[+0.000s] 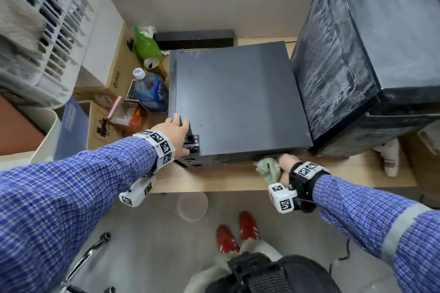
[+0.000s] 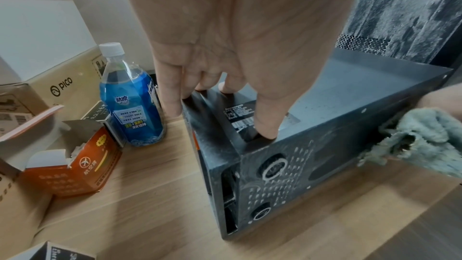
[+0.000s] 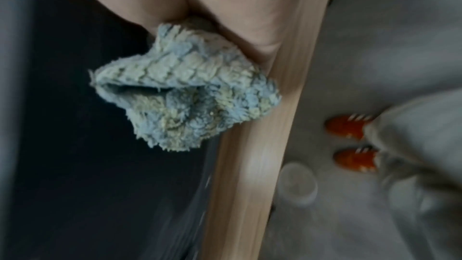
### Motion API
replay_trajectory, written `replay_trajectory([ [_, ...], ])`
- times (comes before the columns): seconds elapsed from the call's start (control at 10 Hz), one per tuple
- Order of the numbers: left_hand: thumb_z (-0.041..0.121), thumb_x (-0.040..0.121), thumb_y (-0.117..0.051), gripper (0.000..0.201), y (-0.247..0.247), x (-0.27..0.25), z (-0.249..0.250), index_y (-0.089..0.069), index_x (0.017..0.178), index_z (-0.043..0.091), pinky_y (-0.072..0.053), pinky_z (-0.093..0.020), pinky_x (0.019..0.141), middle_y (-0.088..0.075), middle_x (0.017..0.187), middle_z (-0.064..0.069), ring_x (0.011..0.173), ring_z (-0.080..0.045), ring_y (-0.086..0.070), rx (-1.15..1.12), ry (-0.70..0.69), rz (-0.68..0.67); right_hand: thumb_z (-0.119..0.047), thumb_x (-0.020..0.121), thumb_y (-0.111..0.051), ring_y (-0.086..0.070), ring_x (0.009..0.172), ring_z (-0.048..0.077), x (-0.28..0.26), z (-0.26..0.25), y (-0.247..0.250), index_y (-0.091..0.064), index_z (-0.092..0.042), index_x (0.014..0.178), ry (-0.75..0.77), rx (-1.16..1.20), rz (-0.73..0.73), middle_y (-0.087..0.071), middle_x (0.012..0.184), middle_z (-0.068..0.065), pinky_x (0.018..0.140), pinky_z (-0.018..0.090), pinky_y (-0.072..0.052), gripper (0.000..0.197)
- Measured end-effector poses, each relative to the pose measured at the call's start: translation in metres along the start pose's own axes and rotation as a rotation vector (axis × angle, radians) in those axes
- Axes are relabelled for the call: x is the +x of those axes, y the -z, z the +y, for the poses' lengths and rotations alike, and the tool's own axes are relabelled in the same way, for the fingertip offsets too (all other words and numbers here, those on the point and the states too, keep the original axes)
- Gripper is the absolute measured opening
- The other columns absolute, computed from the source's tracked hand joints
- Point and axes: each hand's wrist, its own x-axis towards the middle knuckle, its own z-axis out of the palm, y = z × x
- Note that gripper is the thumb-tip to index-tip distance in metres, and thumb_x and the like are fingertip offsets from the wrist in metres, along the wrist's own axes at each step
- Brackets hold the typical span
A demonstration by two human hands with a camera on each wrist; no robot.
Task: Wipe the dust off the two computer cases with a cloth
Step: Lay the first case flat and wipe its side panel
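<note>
A flat dark computer case lies on the wooden desk, its top mostly free of dust. To its right stands a tall black case, streaked with grey dust. My left hand rests on the flat case's near-left corner. There the fingertips and thumb press on the top edge of the case, and the little finger hangs down the side. My right hand grips a bunched grey-green cloth against the flat case's dusty near face. The cloth hangs from the fingers beside the dark panel.
Left of the flat case stand a blue bottle, a green bottle, a can, an orange carton and cardboard boxes. A white crate stands at far left. The desk edge is close; a clear tub sits on the floor.
</note>
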Motion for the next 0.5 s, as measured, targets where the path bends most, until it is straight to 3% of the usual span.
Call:
replay_trajectory([
  [0.1,0.050,0.092,-0.059,0.092,0.000,0.000,0.000,-0.007,0.156,0.009,-0.047,-0.043,0.104,-0.012,0.158,-0.021,0.139,-0.033,-0.034,-0.002,-0.007,0.003,-0.010,0.103,-0.032,-0.046,0.131,0.029,0.016,0.005,0.004,-0.047,0.003,0.137,-0.096,-0.089,0.018,-0.047,0.144,0.017,0.105,0.029,-0.036,0.039],
  [0.2,0.050,0.093,-0.059,0.092,-0.001,0.001,-0.001,-0.006,0.156,0.010,-0.045,-0.043,0.105,-0.009,0.160,-0.021,0.140,-0.034,-0.033,-0.007,-0.012,0.008,-0.008,0.103,-0.032,-0.044,0.131,0.032,-0.005,-0.031,-0.019,-0.046,0.005,0.137,0.030,-0.158,-0.036,-0.047,0.142,0.017,0.105,0.033,-0.035,0.039],
  [0.3,0.049,0.094,-0.057,0.092,-0.005,0.001,-0.003,-0.002,0.157,0.012,-0.040,-0.043,0.111,0.000,0.163,-0.020,0.146,-0.034,-0.024,-0.018,-0.017,-0.005,-0.009,0.103,-0.031,-0.043,0.131,0.035,-0.011,-0.068,-0.067,-0.045,0.006,0.137,0.181,-0.158,-0.205,-0.047,0.141,0.019,0.108,0.037,-0.036,0.040],
  [0.4,0.049,0.094,-0.056,0.092,-0.008,0.000,-0.005,0.000,0.158,0.013,-0.037,-0.043,0.113,0.004,0.163,-0.018,0.148,-0.033,-0.018,-0.032,-0.026,-0.005,-0.009,0.103,-0.034,-0.044,0.132,0.029,-0.016,-0.115,-0.108,-0.047,0.002,0.136,0.212,-0.219,-0.260,-0.045,0.145,0.015,0.106,0.030,-0.033,0.037],
  [0.5,0.049,0.094,-0.057,0.092,-0.007,0.000,-0.005,0.000,0.158,0.015,-0.037,-0.043,0.114,0.005,0.164,-0.017,0.149,-0.032,-0.016,-0.045,-0.031,-0.002,-0.006,0.102,-0.037,-0.049,0.125,0.027,-0.006,-0.120,-0.116,-0.048,0.003,0.135,0.228,-0.130,-0.270,-0.047,0.143,0.015,0.105,0.031,-0.034,0.036],
])
